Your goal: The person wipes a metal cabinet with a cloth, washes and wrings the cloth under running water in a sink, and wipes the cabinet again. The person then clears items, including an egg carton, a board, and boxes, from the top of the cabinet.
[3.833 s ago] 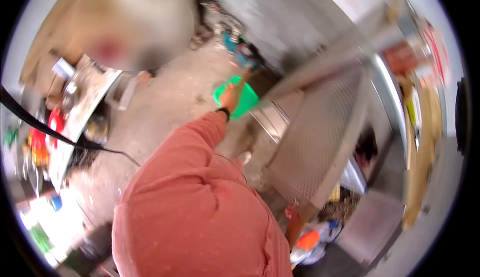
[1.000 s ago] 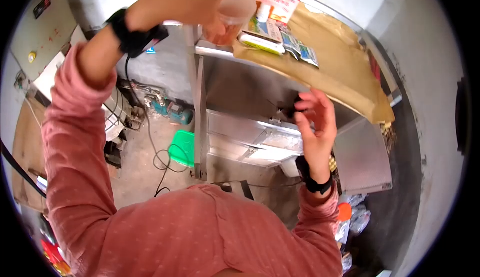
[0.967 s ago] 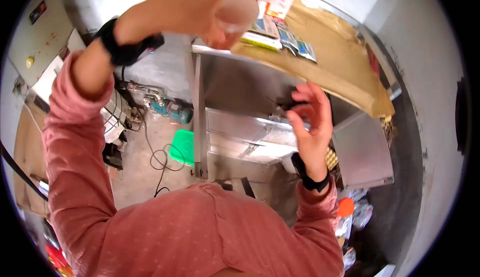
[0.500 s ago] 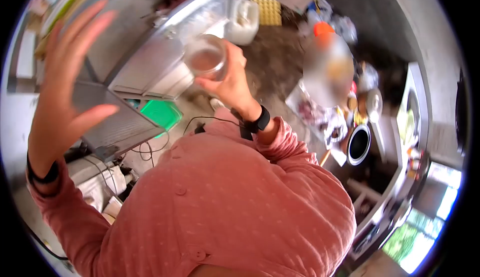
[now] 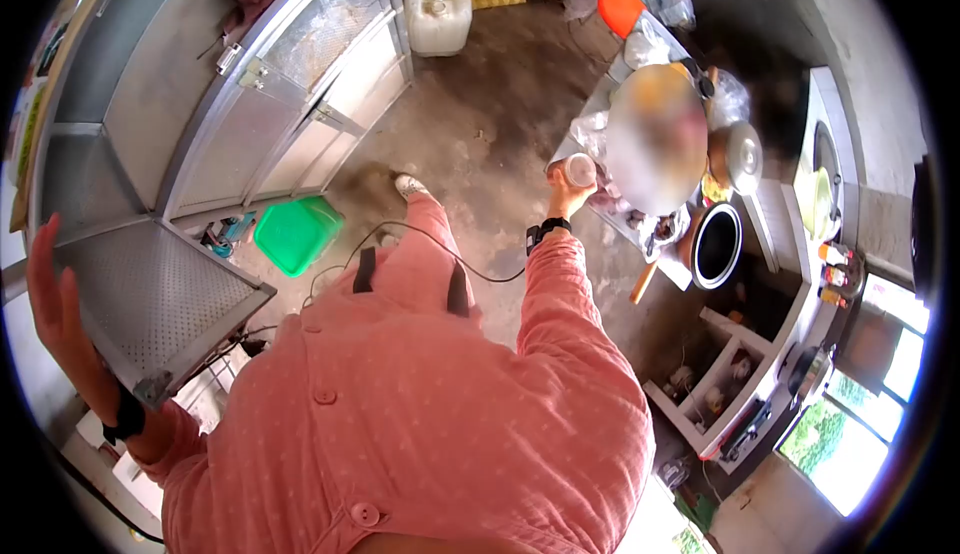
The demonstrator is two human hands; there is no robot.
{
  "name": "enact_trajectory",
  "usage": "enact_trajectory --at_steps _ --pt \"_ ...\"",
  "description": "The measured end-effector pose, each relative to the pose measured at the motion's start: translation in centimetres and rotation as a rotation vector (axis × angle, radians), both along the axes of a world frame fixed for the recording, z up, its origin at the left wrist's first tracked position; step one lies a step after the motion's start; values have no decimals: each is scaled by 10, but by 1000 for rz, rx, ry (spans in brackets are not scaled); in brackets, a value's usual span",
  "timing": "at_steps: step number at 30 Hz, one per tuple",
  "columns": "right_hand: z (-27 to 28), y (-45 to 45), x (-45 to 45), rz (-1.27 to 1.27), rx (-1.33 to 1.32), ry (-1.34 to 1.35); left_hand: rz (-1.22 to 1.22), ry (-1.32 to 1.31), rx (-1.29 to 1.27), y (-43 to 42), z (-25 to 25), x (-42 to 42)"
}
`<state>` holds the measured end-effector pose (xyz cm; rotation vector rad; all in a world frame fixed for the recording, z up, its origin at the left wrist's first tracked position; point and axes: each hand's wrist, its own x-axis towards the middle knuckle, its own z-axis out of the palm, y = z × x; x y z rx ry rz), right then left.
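Observation:
My right hand (image 5: 568, 194) is closed round a clear jar or cup (image 5: 579, 170), held over the near edge of a low table (image 5: 676, 272) with bags on it. What the cup contains is too small to tell. At the far left, my left hand (image 5: 62, 304) is raised with its fingers apart and nothing in it, beside a metal cabinet's perforated panel (image 5: 170, 279).
A green plastic bin (image 5: 297, 235) and a white jug (image 5: 438, 9) stand on the floor. Around the table are an orange lid (image 5: 620, 12), a dark-mouthed pot (image 5: 717, 246) and a blurred patch. A cable crosses my legs. Right of these runs a counter (image 5: 768, 369).
The cup was in my left hand a second ago and is now in my right, which has reached out to the table. My left hand is empty. The view has turned away from the shelf.

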<state>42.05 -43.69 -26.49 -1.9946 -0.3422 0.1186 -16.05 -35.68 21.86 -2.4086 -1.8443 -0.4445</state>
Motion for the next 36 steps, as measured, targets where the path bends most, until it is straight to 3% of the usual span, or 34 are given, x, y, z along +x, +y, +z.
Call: enact_trajectory --at_steps 4,7,10,11,13,17,21,23,24,25,26,27,28,29,31,32,33,35,36 --pt "-36 18 13 -77 -100 -16 107 -26 11 -8 -2 5" --pt "-68 14 32 -155 98 -64 121 -208 36 -15 -4 4" --pt "-57 9 33 -111 -49 -151 126 -373 -27 -31 0 12" --pt "-52 6 29 -97 -44 -125 132 -292 1 -37 -3 10" --pt "-46 4 20 -52 -30 -57 148 -626 53 -34 -13 29" --pt "-8 30 -18 172 35 163 227 -712 211 -24 -15 50" --pt "87 95 -91 609 226 409 198 -811 525 -44 -29 41" --pt "162 142 -146 905 342 464 243 -961 603 -59 -40 31" --pt "228 165 -184 1088 391 456 252 -992 633 -61 -43 29" --pt "239 169 -191 1043 383 460 253 -987 628 -54 -41 35" --pt "323 208 -227 1419 469 -56 238 -1011 631 -54 -46 38" --pt "382 215 -246 1533 583 -411 218 -1036 616 -56 -47 42" --pt "378 226 -247 1538 596 -420 213 -1027 626 -51 -45 44" --pt "460 238 -281 1698 637 -432 202 -1051 642 -54 -44 48" --pt "504 265 -309 1842 610 -594 209 -953 659 -47 -30 49" --pt "527 272 -322 1909 596 -716 313 -639 572 -49 -11 38" --pt "535 276 -330 1930 569 -796 310 -643 579 -47 8 33" --pt "548 296 -347 1965 538 -874 262 -339 409 -36 36 28" --pt "556 308 -360 2033 455 -989 219 -292 449 -32 38 23"
